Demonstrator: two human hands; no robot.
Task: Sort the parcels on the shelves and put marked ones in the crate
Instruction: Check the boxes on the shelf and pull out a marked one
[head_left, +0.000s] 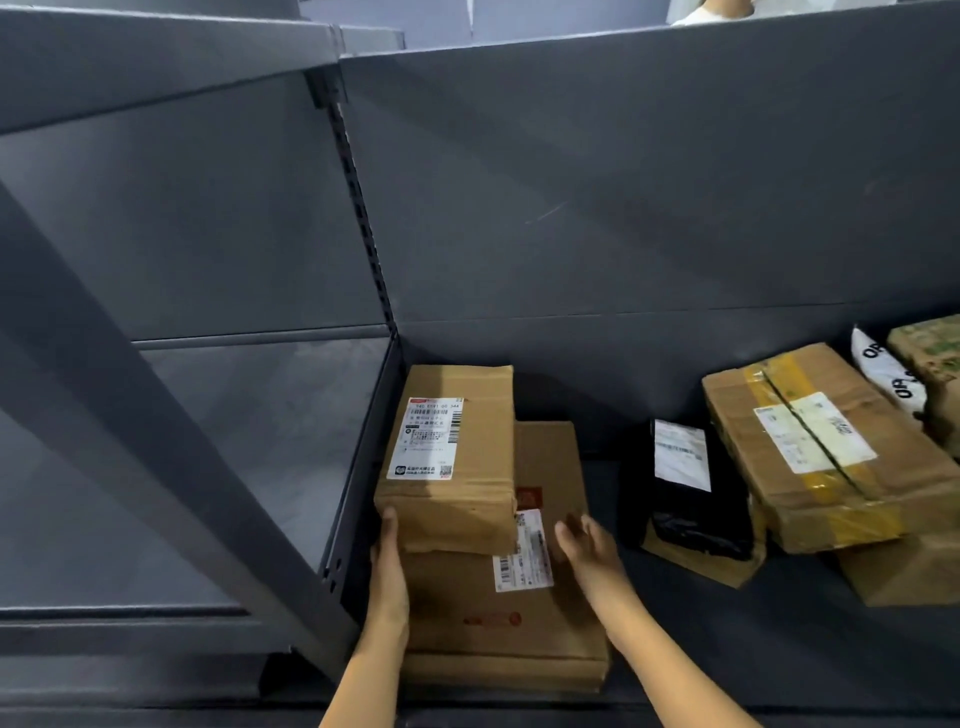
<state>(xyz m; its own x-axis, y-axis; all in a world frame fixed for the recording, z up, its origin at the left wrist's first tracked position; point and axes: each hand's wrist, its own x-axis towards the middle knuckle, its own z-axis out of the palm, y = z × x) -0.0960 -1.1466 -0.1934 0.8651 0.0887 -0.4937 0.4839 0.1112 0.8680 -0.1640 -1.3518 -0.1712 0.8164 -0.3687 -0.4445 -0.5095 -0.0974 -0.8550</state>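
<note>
Top box (447, 457) is stacked on the lower box (540, 613) at the left end of the shelf (701, 654), label up, I judge so it can be checked for a mark.

My left hand (387, 566) has its fingers straight and flat against the box's near left corner. It braces the box and is not curled round it.

My right hand (587, 545) hovers just right of that box, fingers loose, grasping nothing. It is probably meant for the opposite side.

Further right of the box are a black parcel (685, 499), then a taped box (810, 452). No crate in view.
</note>
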